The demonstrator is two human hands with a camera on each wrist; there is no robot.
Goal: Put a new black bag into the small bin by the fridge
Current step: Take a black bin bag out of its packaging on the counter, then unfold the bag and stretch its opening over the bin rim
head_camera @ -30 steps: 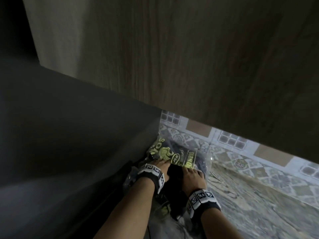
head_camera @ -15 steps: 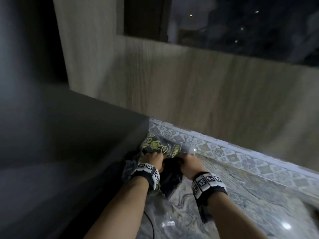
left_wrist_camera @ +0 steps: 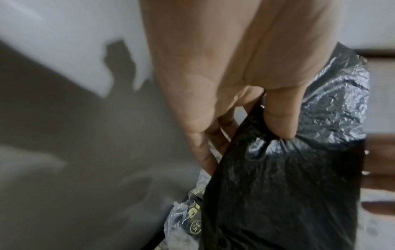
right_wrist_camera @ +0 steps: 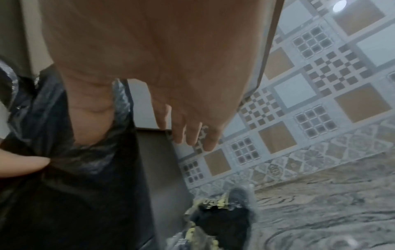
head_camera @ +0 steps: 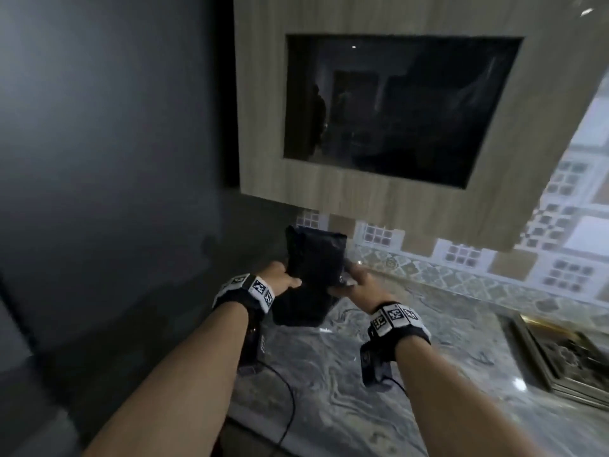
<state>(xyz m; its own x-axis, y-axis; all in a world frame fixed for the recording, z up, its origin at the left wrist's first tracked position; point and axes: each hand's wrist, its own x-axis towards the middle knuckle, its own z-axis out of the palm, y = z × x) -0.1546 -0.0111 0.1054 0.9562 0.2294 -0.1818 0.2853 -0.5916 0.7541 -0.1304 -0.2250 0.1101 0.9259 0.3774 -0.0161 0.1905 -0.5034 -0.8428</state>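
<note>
Both hands, the left hand (head_camera: 280, 280) and right hand (head_camera: 357, 282), pinch the folded black bag (head_camera: 316, 258); they should find its open edge and shake it apart.

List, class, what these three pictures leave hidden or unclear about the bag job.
- The small bin: in no view.
- Left hand fingers: head view, behind the black bag; the left wrist view shows the thumb pinching it.
- The bag packet: head view, hidden behind the bag; print blurred in both wrist views.
- Right hand grip: head view, blurred.
</note>
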